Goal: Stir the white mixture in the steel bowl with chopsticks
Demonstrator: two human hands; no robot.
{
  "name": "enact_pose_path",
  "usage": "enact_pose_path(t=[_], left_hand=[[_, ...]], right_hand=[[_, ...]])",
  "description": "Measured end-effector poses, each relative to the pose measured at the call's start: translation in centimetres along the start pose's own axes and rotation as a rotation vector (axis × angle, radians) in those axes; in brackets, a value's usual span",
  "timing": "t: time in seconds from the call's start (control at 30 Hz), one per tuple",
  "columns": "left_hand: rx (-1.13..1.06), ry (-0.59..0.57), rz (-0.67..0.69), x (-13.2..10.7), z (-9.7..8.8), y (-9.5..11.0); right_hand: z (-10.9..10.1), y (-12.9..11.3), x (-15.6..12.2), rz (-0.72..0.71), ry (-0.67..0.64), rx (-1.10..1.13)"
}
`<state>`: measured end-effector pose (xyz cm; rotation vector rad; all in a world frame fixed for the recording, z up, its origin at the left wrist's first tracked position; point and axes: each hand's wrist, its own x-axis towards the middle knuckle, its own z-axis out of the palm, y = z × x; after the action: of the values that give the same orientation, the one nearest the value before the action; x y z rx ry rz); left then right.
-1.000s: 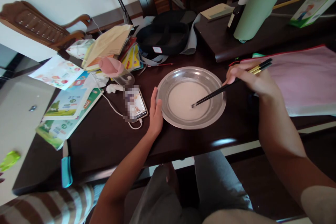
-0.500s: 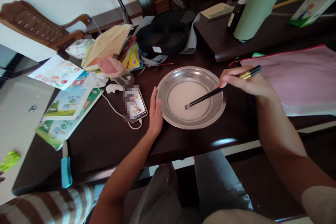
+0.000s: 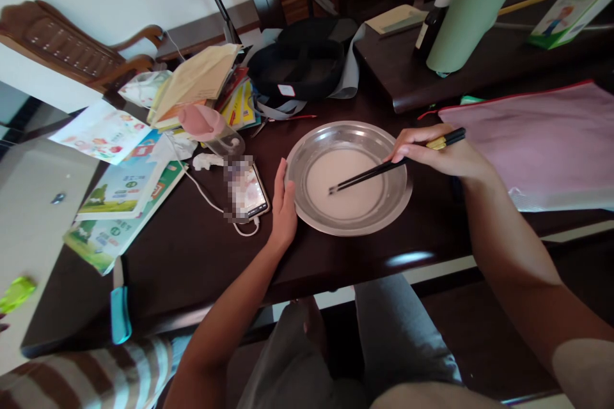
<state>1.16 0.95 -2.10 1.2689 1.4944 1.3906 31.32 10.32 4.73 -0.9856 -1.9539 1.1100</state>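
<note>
A round metal dish (image 3: 349, 228) with a wide rim stands on the dark table and holds a milky whitish liquid (image 3: 352, 169). Against its left rim lies my left hand (image 3: 284, 212), fingers stretched out and thumb touching the edge. My right hand (image 3: 426, 150) is closed around a pair of black chopsticks (image 3: 377, 170) with gold bands. Their tips reach down to the liquid, left of the dish's middle; how deep they dip I cannot tell. Left of my left hand lies a phone (image 3: 254, 188) with its screen lit and a white cable plugged in.
Booklets (image 3: 115, 204), a pink-lidded cup (image 3: 206, 124) and a knife with a blue handle (image 3: 120, 313) lie to the left. Behind the dish sits a black case (image 3: 297, 70). At right are a pink mesh pouch (image 3: 532, 147) and a green cylinder (image 3: 472, 19). A striped sleeve (image 3: 96, 370) shows at lower left.
My right hand has shifted slightly left, and the chopstick tips have moved left through the dish. My left hand stays at the rim. The phone's screen picture differs.
</note>
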Motion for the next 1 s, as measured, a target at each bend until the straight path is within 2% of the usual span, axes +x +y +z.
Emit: enact_pose_path(t=[0.07,0.17,0.23,0.3,0.4,0.43,0.5,0.6,0.67,0.7,0.87,0.93,1.0], left_hand=[[-0.009,0.003,0.007,0.0,0.0,-0.1],[-0.016,0.006,0.01,0.0,0.0,-0.2],[-0.02,0.003,0.004,0.0,0.0,-0.2],[-0.019,0.0,0.002,0.0,0.1,-0.1],[-0.011,0.0,0.013,0.0,0.1,0.0],[-0.009,0.0,0.016,0.0,0.1,0.0],[-0.005,-0.001,0.015,0.0,0.1,0.1],[-0.003,-0.001,0.005,0.0,0.1,0.2],[-0.006,-0.001,0.002,0.0,0.1,0.2],[-0.006,-0.001,0.002,0.0,0.1,0.2],[-0.011,-0.004,-0.001,0.0,0.2,0.2],[-0.022,-0.002,0.001,0.0,0.2,0.2],[-0.023,-0.002,0.0,0.0,0.2,0.1]], right_hand=[[0.1,0.1,0.1,-0.003,0.07,-0.036],[-0.7,0.4,0.0,0.022,0.251,-0.062],[-1.2,0.5,-0.1,0.022,0.287,-0.025],[-1.2,0.3,-0.2,0.014,0.199,0.002],[-0.3,0.0,-0.2,0.003,-0.006,0.009],[0.0,0.0,-0.1,-0.005,-0.026,0.003],[0.2,0.1,0.0,-0.008,0.006,-0.025],[-0.5,0.4,0.0,0.009,0.189,-0.066],[-1.1,0.4,-0.1,0.009,0.254,-0.033],[-1.2,0.4,-0.1,0.008,0.243,-0.013],[-0.3,-0.2,-0.1,0.016,-0.007,0.009],[0.0,-0.2,0.0,0.009,0.015,-0.019],[-0.3,0.0,0.0,0.011,0.126,-0.058]])
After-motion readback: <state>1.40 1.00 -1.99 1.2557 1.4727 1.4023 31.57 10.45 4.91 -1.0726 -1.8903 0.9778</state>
